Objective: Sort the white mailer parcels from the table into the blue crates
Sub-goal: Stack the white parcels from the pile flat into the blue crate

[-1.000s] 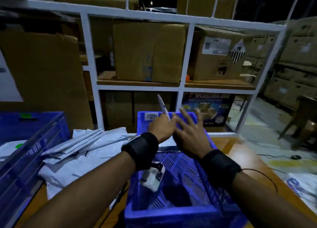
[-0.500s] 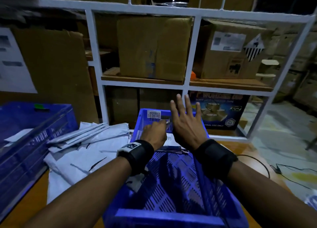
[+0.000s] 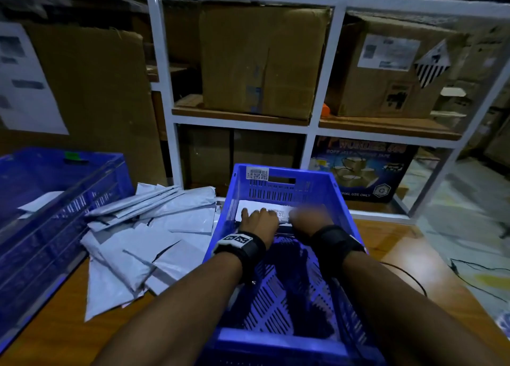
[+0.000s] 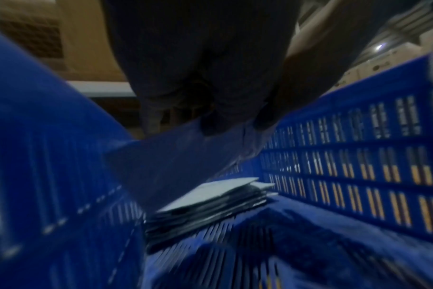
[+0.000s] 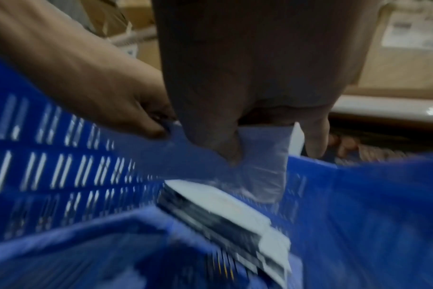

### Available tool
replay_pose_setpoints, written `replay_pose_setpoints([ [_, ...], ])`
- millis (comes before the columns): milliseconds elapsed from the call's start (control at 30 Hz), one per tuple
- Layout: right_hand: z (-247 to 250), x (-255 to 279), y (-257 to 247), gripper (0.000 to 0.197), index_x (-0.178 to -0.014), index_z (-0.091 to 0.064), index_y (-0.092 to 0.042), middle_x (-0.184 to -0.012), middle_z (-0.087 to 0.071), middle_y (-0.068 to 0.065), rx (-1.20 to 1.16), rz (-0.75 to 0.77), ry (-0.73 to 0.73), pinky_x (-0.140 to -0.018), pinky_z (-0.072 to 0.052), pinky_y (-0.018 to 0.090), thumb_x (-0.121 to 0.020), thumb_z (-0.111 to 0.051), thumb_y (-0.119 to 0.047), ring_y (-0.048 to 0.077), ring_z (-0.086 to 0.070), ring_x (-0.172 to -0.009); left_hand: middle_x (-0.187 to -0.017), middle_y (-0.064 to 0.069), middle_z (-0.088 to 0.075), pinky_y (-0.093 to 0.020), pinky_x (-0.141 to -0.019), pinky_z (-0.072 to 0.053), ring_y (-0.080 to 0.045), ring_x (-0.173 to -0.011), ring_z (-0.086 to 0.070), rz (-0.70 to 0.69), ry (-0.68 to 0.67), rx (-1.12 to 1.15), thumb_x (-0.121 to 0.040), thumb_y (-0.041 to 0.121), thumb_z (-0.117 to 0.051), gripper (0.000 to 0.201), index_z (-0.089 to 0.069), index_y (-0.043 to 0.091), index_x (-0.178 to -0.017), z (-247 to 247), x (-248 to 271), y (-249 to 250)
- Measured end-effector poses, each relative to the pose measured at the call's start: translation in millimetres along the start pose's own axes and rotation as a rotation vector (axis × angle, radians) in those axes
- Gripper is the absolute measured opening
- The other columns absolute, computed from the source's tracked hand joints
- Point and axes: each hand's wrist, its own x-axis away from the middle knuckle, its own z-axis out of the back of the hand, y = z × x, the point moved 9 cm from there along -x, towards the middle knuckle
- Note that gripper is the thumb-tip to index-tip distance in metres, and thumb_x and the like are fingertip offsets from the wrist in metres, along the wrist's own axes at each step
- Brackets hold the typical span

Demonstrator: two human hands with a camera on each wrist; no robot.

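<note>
Both my hands are down inside the middle blue crate, near its far wall. Together they hold one white mailer parcel flat, label side up. My left hand grips its left part, fingers curled over the edge. My right hand is blurred in the head view. In the right wrist view its thumb and fingers pinch the parcel. The parcel hangs just above a stack of mailers lying on the crate floor, seen again as a stack from the right.
A loose pile of white mailers covers the wooden table left of the crate. A second blue crate stands at the far left. A white shelf rack with cardboard boxes stands behind. A black cable lies at the right.
Both hands have dropped from above the crate's rim down into it. The parcel went from upright to flat. My right hand, open with spread fingers before, now pinches the parcel.
</note>
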Motion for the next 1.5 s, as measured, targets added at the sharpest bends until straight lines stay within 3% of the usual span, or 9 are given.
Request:
replay_pose_setpoints([
  [167,-57,-14,9,0.042,-0.143,-0.035,-0.015,-0.147,-0.044,0.01,-0.026,-0.057,-0.044,-0.111,-0.016,0.065,-0.105,-0.022,-0.023,0.028,-0.029,-0.143,-0.161,-0.026,-0.017,-0.055,-0.122,-0.006,-0.041,-0.15,-0.013,-0.055,-0.013,-0.067,-0.102,0.003,-0.033,0.052,-0.02,-0.006,-0.152,-36,-8,3],
  [267,-96,-16,2,0.049,-0.154,-0.018,-0.027,-0.161,-0.021,0.005,-0.096,-0.031,-0.212,-0.112,-0.014,0.066,-0.106,-0.017,-0.035,0.029,-0.015,-0.148,-0.164,-0.023,-0.006,-0.057,-0.121,0.002,-0.04,-0.151,-0.001,-0.07,-0.21,-0.059,-0.104,0.007,-0.029,0.054,-0.012,-0.005,-0.154,-76,-7,7],
  [400,-152,-8,-12,0.057,-0.156,-0.005,-0.036,-0.165,-0.003,0.003,-0.201,-0.008,-0.468,-0.117,-0.009,0.059,-0.104,-0.025,-0.051,0.042,0.003,-0.149,-0.165,-0.017,0.009,-0.062,-0.118,0.002,-0.041,-0.151,0.008,-0.024,-0.52,-0.01,-0.1,0.022,-0.054,0.082,0.002,0.004,-0.157,-130,6,-1],
  [567,-164,-6,-21,0.069,-0.156,0.004,-0.036,-0.164,0.013,0.004,-0.266,0.057,-0.528,-0.117,-0.004,0.057,-0.103,-0.04,-0.043,0.049,0.011,-0.145,-0.162,-0.006,0.026,-0.064,-0.117,0.005,-0.041,-0.148,0.023,-0.098,-0.574,0.056,-0.095,0.051,-0.054,0.097,0.017,0.025,-0.156,-152,17,0],
  [700,-162,-8,-33,0.089,-0.156,0.007,-0.031,-0.163,0.018,0.004,-0.289,0.096,-0.523,-0.118,-0.005,0.055,-0.095,-0.058,-0.032,0.043,0.015,-0.147,-0.159,0.002,0.034,-0.06,-0.119,0.007,-0.036,-0.146,0.028,-0.084,-0.614,0.105,-0.086,0.076,-0.045,0.106,0.022,0.031,-0.154,-157,27,-5],
  [833,-162,-12,-37,0.082,-0.157,0.003,-0.031,-0.163,0.018,0.003,-0.318,0.095,-0.507,-0.119,-0.005,0.057,-0.094,-0.05,-0.035,0.042,0.015,-0.147,-0.155,0.002,0.041,-0.065,-0.116,0.008,-0.039,-0.145,0.029,-0.055,-0.65,0.087,-0.076,0.085,-0.05,0.12,0.03,0.033,-0.15,-161,26,-15],
  [1100,-168,-25,-28,0.071,-0.157,0.004,-0.026,-0.164,0.012,0.011,-0.322,0.06,-0.478,-0.117,-0.013,0.058,-0.103,-0.041,-0.028,0.051,0.004,-0.146,-0.151,-0.005,0.046,-0.077,-0.105,0.008,-0.044,-0.141,0.035,-0.022,-0.625,0.101,-0.068,0.081,-0.066,0.14,0.029,0.02,-0.151,-165,13,-6],
  [1333,-168,-28,-29,0.084,-0.157,0.007,-0.024,-0.163,0.014,0.011,-0.298,0.067,-0.443,-0.117,-0.013,0.057,-0.097,-0.052,-0.027,0.047,0.009,-0.147,-0.149,-0.001,0.048,-0.071,-0.112,0.005,-0.041,-0.142,0.035,-0.01,-0.62,0.166,-0.066,0.086,-0.06,0.138,0.031,0.025,-0.15,-177,13,-6],
  [1500,-174,-33,-28,0.087,-0.156,0.007,-0.023,-0.163,0.011,0.015,-0.265,0.057,-0.432,-0.116,-0.016,0.06,-0.094,-0.053,-0.03,0.05,0.007,-0.146,-0.151,-0.004,0.046,-0.069,-0.11,0.012,-0.043,-0.139,0.038,0.024,-0.577,0.146,-0.064,0.088,-0.059,0.138,0.03,0.027,-0.15,-181,6,-8],
])
